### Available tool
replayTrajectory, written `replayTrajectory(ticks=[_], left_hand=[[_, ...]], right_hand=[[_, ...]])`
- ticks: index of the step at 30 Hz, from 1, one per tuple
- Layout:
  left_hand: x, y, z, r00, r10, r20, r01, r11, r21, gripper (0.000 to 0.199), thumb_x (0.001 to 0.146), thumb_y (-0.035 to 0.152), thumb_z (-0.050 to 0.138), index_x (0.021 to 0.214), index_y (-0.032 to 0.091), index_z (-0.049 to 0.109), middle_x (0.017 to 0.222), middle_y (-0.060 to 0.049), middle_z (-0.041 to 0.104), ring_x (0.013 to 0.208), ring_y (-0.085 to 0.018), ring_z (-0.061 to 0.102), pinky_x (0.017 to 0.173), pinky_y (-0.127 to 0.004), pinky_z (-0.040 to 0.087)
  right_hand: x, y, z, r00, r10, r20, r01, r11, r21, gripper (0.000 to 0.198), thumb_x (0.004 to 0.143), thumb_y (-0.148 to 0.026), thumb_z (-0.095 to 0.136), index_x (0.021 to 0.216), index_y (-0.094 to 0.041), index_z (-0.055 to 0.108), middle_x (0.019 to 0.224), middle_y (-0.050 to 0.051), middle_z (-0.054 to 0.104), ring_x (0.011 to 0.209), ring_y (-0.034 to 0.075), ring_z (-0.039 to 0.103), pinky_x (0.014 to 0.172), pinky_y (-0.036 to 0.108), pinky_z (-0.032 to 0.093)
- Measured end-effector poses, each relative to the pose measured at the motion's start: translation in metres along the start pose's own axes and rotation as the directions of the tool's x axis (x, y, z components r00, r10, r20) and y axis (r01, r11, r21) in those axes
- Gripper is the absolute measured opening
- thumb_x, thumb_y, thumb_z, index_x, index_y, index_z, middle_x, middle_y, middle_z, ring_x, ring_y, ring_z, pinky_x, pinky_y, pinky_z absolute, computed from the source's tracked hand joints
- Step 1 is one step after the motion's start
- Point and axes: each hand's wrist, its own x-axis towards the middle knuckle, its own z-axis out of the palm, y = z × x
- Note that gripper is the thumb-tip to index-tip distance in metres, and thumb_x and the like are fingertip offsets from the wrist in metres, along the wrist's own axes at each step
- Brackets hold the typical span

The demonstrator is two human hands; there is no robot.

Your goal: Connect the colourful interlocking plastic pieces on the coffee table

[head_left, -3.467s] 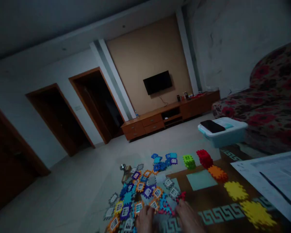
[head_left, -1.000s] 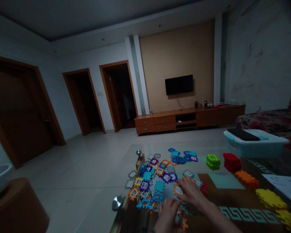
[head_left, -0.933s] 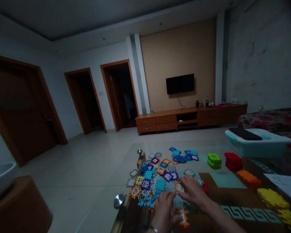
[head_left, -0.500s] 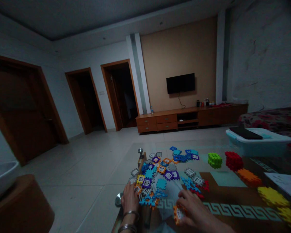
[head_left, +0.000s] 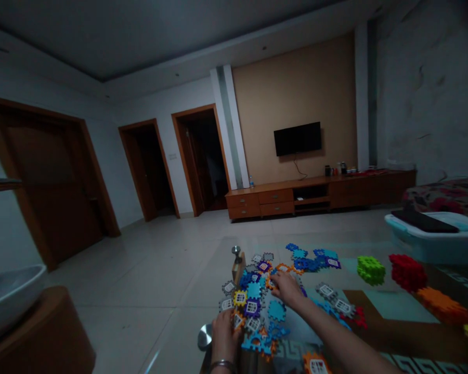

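Observation:
My left hand [head_left: 223, 332], with a silver bangle at the wrist, rests at the table's left edge, fingers stretched beside an orange window tile [head_left: 238, 319]. A yellow tile [head_left: 241, 297] and a purple window tile [head_left: 252, 307] lie just beyond it. Farther in, my right hand [head_left: 287, 289] reaches over the pile, its thumb and fingers closed on an orange tile [head_left: 270, 282] that they partly cover. Another orange window tile [head_left: 315, 363] lies at the near edge, under my right forearm. Light-blue tiles [head_left: 276, 310] lie between my hands.
Stacks of green [head_left: 371, 270], red [head_left: 407, 272] and orange tiles [head_left: 443, 305] stand on the right of the glass table. Behind them is a lidded plastic box [head_left: 432, 244] with a dark flat object [head_left: 425, 222] on it. Grey window tiles [head_left: 343, 306] lie mid-table.
My right hand has let go of the orange window tile at the near edge and moved forward and left onto the pile. My left hand stays by the same tiles; the view has shifted.

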Motion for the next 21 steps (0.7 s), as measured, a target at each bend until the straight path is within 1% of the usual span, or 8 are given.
replayTrajectory(ticks=[2,5,7,9,11,14,18,21], left_hand=[[-0.001,0.001,0.001,1.000,-0.027,-0.012,0.027,0.999,0.032,0.052,0.075,0.009,0.056,0.126,0.015,0.059,0.126,-0.006,0.067,0.120,-0.019,0.058,0.105,-0.021,0.038],[-0.003,0.003,-0.002,0.997,-0.073,-0.031,0.075,0.995,0.069,0.051,0.080,0.013,0.054,0.131,0.012,0.053,0.121,-0.009,0.067,0.117,-0.021,0.059,0.105,-0.025,0.038],[-0.005,0.006,-0.005,0.994,-0.085,-0.065,0.090,0.994,0.068,0.051,0.082,0.014,0.052,0.133,0.007,0.050,0.119,-0.013,0.067,0.115,-0.024,0.059,0.104,-0.029,0.039],[-0.007,0.009,-0.007,0.989,-0.072,-0.133,0.079,0.996,0.047,0.050,0.083,0.014,0.050,0.133,0.007,0.049,0.120,-0.014,0.066,0.115,-0.024,0.059,0.104,-0.031,0.039],[-0.010,0.016,-0.008,0.978,-0.034,-0.207,0.029,0.999,-0.025,0.049,0.083,0.014,0.049,0.131,0.009,0.050,0.120,-0.013,0.065,0.116,-0.024,0.058,0.105,-0.032,0.039],[-0.019,0.035,-0.006,0.963,0.046,-0.264,-0.109,0.967,-0.231,0.051,0.078,0.018,0.054,0.128,0.010,0.052,0.120,-0.013,0.065,0.115,-0.025,0.060,0.103,-0.035,0.044],[-0.039,0.070,-0.005,0.960,0.196,-0.200,-0.269,0.848,-0.457,0.053,0.074,0.025,0.057,0.126,0.013,0.054,0.122,-0.014,0.064,0.114,-0.025,0.061,0.104,-0.042,0.047],[-0.053,0.091,-0.001,0.958,0.261,-0.116,-0.282,0.796,-0.535,0.054,0.072,0.024,0.057,0.126,0.014,0.055,0.126,-0.014,0.062,0.117,-0.025,0.060,0.107,-0.042,0.045]], right_hand=[[-0.001,-0.002,0.001,1.000,-0.005,-0.012,0.005,1.000,-0.011,0.036,0.078,-0.018,0.065,0.114,-0.019,0.068,0.119,0.014,0.066,0.119,0.032,0.054,0.100,0.040,0.037],[-0.011,-0.001,-0.005,0.999,-0.021,-0.038,0.021,1.000,-0.007,0.048,0.078,-0.016,0.063,0.127,-0.020,0.062,0.126,0.013,0.063,0.124,0.030,0.049,0.103,0.039,0.034],[-0.026,0.004,-0.012,0.999,-0.026,-0.048,0.027,0.999,0.021,0.055,0.076,-0.014,0.064,0.131,-0.020,0.059,0.129,0.012,0.061,0.124,0.028,0.049,0.102,0.036,0.035],[-0.049,0.012,-0.020,0.998,-0.049,-0.036,0.053,0.992,0.112,0.057,0.073,-0.014,0.067,0.129,-0.018,0.060,0.127,0.011,0.061,0.120,0.027,0.052,0.100,0.034,0.039],[-0.077,0.021,-0.028,0.994,-0.107,-0.005,0.105,0.964,0.245,0.058,0.069,-0.015,0.073,0.125,-0.017,0.063,0.123,0.011,0.063,0.114,0.027,0.056,0.098,0.034,0.042],[-0.120,0.031,-0.033,0.979,-0.203,0.013,0.184,0.910,0.371,0.060,0.063,-0.016,0.079,0.120,-0.022,0.066,0.121,0.009,0.065,0.112,0.028,0.057,0.098,0.038,0.044],[-0.153,0.036,-0.025,0.979,-0.199,0.049,0.168,0.915,0.366,0.058,0.059,-0.014,0.077,0.116,-0.024,0.069,0.116,0.008,0.066,0.110,0.029,0.058,0.096,0.038,0.045],[-0.157,0.041,-0.015,0.987,-0.129,0.096,0.092,0.941,0.325,0.064,0.055,-0.011,0.075,0.117,-0.025,0.069,0.117,0.008,0.066,0.113,0.031,0.058,0.098,0.040,0.044]])
